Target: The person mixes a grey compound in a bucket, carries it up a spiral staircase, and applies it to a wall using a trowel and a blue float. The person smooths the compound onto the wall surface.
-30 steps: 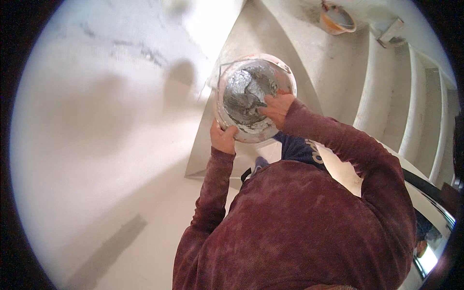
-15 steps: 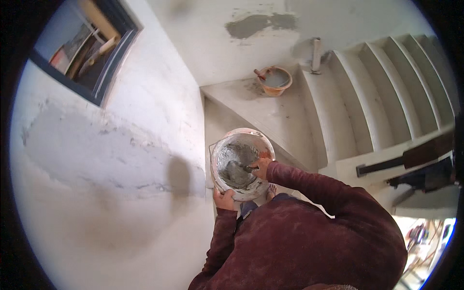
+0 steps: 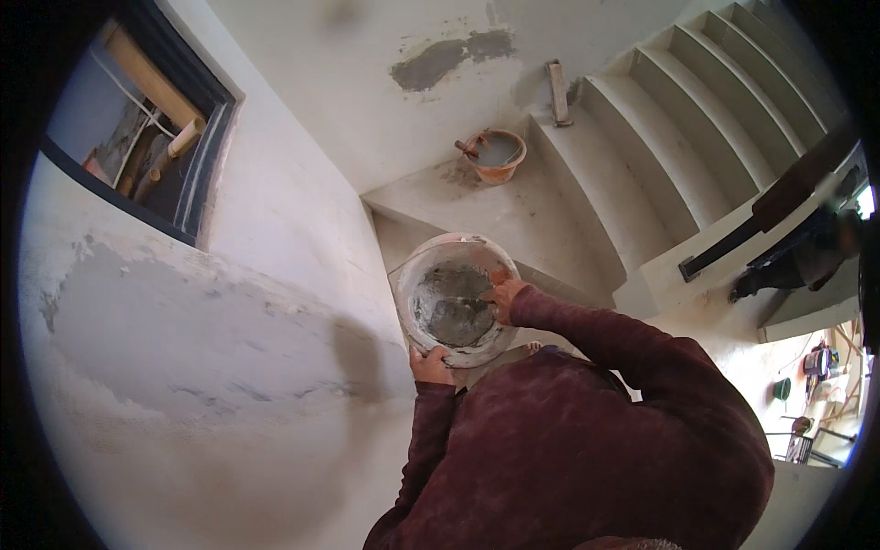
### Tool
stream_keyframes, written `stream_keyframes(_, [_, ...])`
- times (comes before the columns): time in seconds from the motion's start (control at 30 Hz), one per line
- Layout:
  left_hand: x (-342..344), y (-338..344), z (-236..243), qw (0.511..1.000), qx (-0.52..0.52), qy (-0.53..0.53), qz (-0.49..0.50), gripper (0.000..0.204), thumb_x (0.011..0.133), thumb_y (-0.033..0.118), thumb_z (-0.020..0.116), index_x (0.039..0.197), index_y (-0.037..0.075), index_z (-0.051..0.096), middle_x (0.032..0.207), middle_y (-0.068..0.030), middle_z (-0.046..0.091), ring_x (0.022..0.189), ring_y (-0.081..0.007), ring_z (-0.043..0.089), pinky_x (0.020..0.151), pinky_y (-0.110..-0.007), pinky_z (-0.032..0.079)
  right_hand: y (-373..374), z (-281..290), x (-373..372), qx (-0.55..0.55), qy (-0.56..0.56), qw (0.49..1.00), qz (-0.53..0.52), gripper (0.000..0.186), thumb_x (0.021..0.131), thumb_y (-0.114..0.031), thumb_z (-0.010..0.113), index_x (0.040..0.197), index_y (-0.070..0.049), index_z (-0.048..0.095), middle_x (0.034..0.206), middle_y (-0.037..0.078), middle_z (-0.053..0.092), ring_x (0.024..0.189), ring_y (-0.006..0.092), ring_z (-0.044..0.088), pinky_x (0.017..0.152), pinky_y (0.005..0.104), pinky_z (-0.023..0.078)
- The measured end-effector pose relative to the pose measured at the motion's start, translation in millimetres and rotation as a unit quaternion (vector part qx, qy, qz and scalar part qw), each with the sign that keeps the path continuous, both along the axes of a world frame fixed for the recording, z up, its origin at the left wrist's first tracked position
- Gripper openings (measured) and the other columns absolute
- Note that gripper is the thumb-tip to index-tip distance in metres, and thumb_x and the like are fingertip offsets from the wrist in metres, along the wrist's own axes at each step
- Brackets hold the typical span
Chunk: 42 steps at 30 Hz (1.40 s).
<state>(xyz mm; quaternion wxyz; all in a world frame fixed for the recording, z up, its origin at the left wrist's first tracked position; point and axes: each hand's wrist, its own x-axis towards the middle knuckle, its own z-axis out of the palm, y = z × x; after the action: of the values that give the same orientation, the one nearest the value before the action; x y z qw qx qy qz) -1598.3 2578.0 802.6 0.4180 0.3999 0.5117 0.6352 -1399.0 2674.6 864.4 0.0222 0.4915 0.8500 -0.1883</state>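
Note:
A round, pale, mortar-smeared bucket (image 3: pixel 500 344) stands in front of me by the left wall. Wet grey mortar (image 3: pixel 458 316) lies inside it. My left hand (image 3: pixel 431 365) is closed on the near-left part of its rim. Over the right side of the bucket, my right hand (image 3: pixel 503 300) is closed round what looks like a trowel (image 3: pixel 474 299). Its blade reaches into the mortar and is mostly hidden. A reddish patch shows on the bucket wall beside that hand.
An orange bucket (image 3: pixel 500 171) of greyish water, with a brown-handled tool in it, sits on the landing. A long narrow tool (image 3: pixel 556 94) leans by the curved stairs (image 3: pixel 642 137). At far left is a dark-framed window (image 3: pixel 206 174). Another person (image 3: pixel 807 252) is at right.
My view has turned, bringing the room at right and another person further into sight. My right hand and the tool have shifted in the mortar; my left hand stays on the rim.

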Motion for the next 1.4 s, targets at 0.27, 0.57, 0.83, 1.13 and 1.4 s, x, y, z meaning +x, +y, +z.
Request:
stream_keyframes(0.27, [-10,16,22,0.980,-0.075,-0.181,-0.024,0.038,0.064,-0.006,0.052,0.100,0.001,0.047,0.082,-0.0033,0.050,0.069,-0.0158,0.051,0.058,-0.027,0.046,-18,21,-31,0.031,-0.064,0.997,-0.038,0.052,0.069,-0.018,0.058,0.120,-0.011,0.048,0.081,0.017,0.062,0.077,0.0346,0.061,0.072,0.0422,0.049])
stream_keyframes(0.57, [-34,19,1,0.997,-0.025,-0.060,-0.049,0.044,0.061,-0.005,0.051,0.105,0.000,0.049,0.093,-0.0040,0.055,0.077,-0.0163,0.053,0.070,-0.025,0.043,-24,29,-33,-0.078,0.157,0.982,-0.067,0.036,0.074,-0.023,0.057,0.108,-0.011,0.062,0.099,0.020,0.061,0.095,0.0330,0.058,0.086,0.0384,0.044])
stream_keyframes(0.83, [-22,40,31,0.968,-0.113,-0.200,-0.102,0.048,0.061,-0.004,0.049,0.109,0.001,0.050,0.098,-0.0080,0.052,0.083,-0.0193,0.055,0.066,-0.029,0.049,5,7,-6,0.080,-0.027,0.996,-0.037,0.044,0.068,-0.012,0.058,0.112,-0.014,0.057,0.085,0.020,0.060,0.082,0.0353,0.059,0.074,0.0439,0.049])
stream_keyframes(1.13, [4,89,52,0.986,-0.076,-0.099,-0.109,0.039,0.058,-0.002,0.052,0.097,-0.002,0.053,0.078,-0.0011,0.052,0.067,-0.0114,0.046,0.062,-0.023,0.040,33,8,17,0.104,0.010,0.985,-0.136,0.053,0.068,-0.016,0.060,0.119,-0.010,0.049,0.087,0.020,0.061,0.082,0.0330,0.062,0.074,0.0438,0.050])
stream_keyframes(1.4, [35,148,54,0.977,-0.125,-0.081,-0.153,0.039,0.061,-0.005,0.049,0.100,-0.002,0.051,0.086,-0.0037,0.055,0.073,-0.0129,0.050,0.067,-0.023,0.041,63,-17,38,-0.136,0.259,0.926,-0.238,0.035,0.078,-0.017,0.053,0.110,-0.005,0.060,0.101,0.023,0.060,0.094,0.0361,0.057,0.085,0.0401,0.044])
